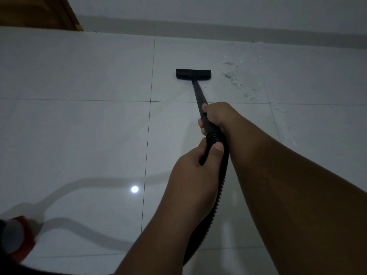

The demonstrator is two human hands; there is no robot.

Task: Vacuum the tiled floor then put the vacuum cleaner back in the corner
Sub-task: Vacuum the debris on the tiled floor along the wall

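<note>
place: home room | glossy white floor tiles (pixel 79 126) | wooden door (pixel 35 12)

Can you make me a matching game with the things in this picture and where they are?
Things:
1 floor nozzle
2 white scraps
3 wooden door
4 red vacuum body

Places:
a top left corner
b bottom left corner
c scattered just right of the nozzle
d at the far end of the black wand

Pairs: 1-d, 2-c, 3-a, 4-b
</note>
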